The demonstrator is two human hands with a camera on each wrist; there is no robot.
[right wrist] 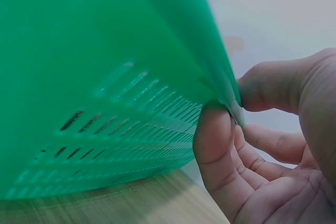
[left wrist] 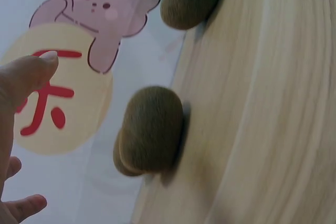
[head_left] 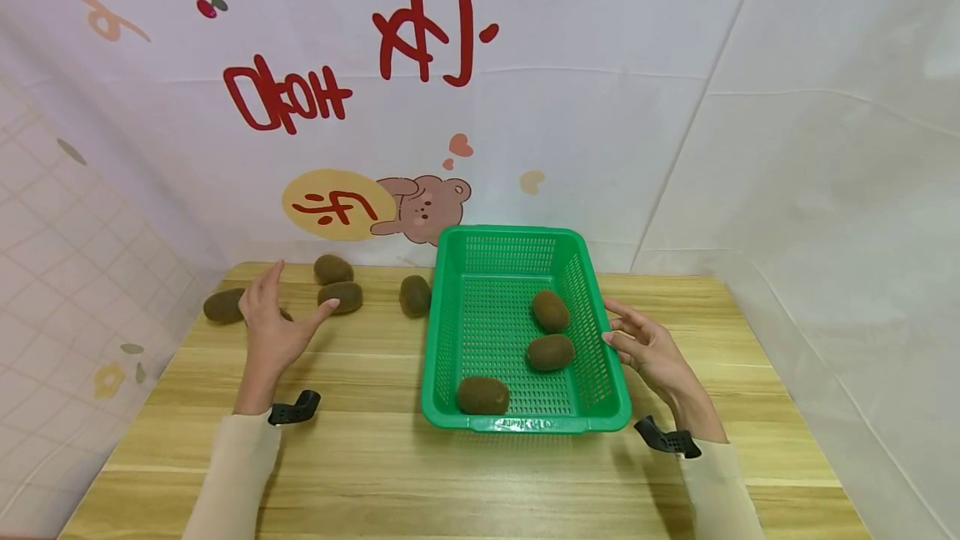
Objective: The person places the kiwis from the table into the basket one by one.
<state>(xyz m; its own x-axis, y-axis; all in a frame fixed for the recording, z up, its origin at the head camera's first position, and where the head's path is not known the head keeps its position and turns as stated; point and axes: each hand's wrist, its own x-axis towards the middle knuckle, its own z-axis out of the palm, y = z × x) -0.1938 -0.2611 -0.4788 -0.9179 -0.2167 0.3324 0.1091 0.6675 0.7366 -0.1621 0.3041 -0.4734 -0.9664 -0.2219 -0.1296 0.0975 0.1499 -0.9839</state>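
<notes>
A green plastic basket (head_left: pixel 528 423) with perforated walls stands on the table, and three kiwifruit, one of them near its front wall (head_left: pixel 483 396), lie inside. My right hand (head_left: pixel 651 354) pinches the basket's right rim; the right wrist view shows thumb and fingers (right wrist: pixel 215 140) on either side of that edge. At the left, my left hand (head_left: pixel 273 327) hovers with fingers spread and nothing held. Its thumb tip overlaps a brown kiwifruit (head_left: pixel 345 297) in the head view. Another kiwifruit (head_left: pixel 333 269) lies just behind that one. Part of a further kiwifruit is hidden behind the left hand.
One kiwifruit (head_left: pixel 415 296) lies close to the basket's left wall, and another (head_left: pixel 223 306) near the table's left edge. A printed white cloth (head_left: pixel 585 132) hangs behind the wooden table (head_left: pixel 360 473). Each wrist wears a black strap mount (head_left: pixel 295 408).
</notes>
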